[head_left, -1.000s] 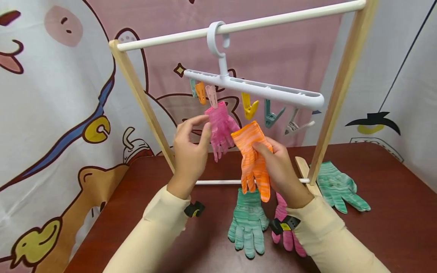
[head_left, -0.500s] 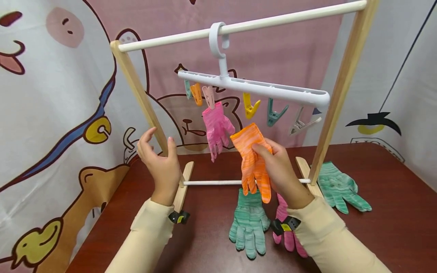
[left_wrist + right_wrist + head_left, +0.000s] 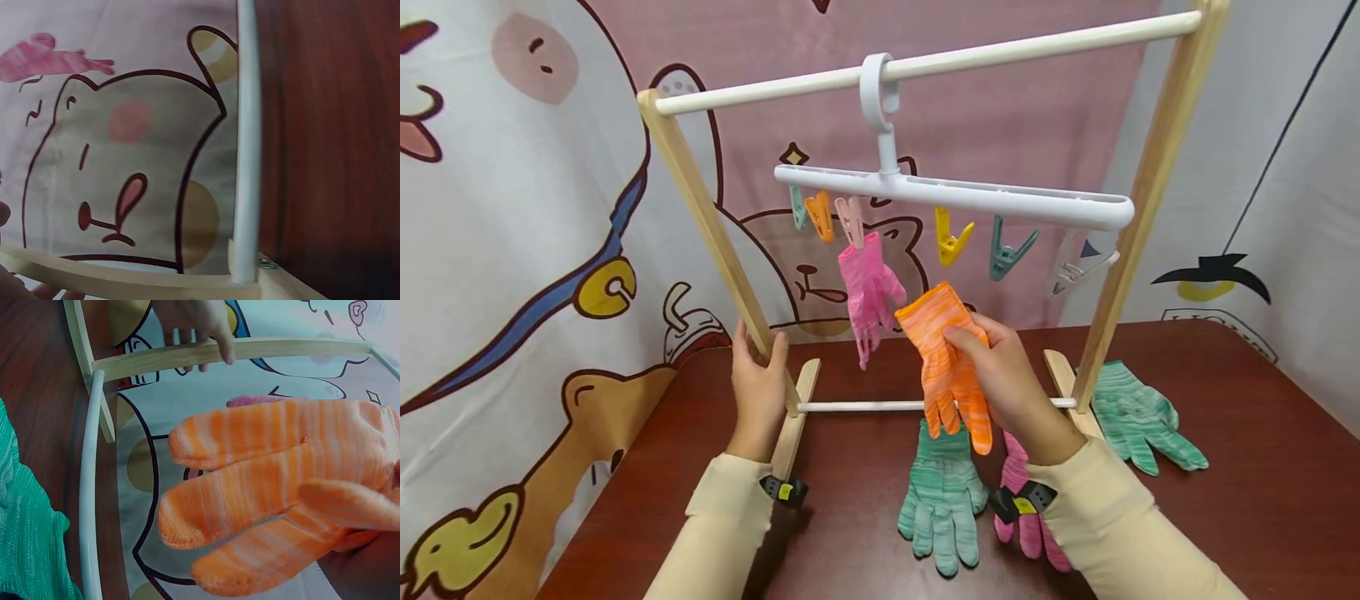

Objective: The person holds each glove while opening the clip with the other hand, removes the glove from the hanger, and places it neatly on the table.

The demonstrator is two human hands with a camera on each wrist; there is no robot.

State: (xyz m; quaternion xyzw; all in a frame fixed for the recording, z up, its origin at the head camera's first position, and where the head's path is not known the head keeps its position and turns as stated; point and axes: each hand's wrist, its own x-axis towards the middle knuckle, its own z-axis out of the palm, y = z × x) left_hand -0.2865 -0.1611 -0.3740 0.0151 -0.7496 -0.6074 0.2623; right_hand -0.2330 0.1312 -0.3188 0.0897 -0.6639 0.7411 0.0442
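My right hand [image 3: 1018, 387] holds an orange striped glove [image 3: 938, 346] by its side, thumb across the front, cuff up and fingers dangling. In the right wrist view the orange glove [image 3: 250, 494] fills the middle. At the left, my left hand [image 3: 758, 404] is around the lower part of a wooden rack's post [image 3: 709, 225], thumb on one side and fingers on the other. Between the hands a pink glove [image 3: 867, 287] hangs from a pink clothespin [image 3: 850, 221] on a white clip hanger [image 3: 970, 197].
The hanger's hook circles the rack's white top rail [image 3: 1037, 48]. Yellow [image 3: 949, 237], dark green [image 3: 1009, 250] and white clothespins [image 3: 1075, 265] hang at the right. Green gloves [image 3: 943, 500] [image 3: 1138, 412] and a pink glove [image 3: 1033, 533] lie on the brown table [image 3: 1247, 517].
My left hand has drawn back from the hanging pink glove, leftward and down to the rack's post. The hanger has swung round to face me more squarely. My right hand keeps the orange glove.
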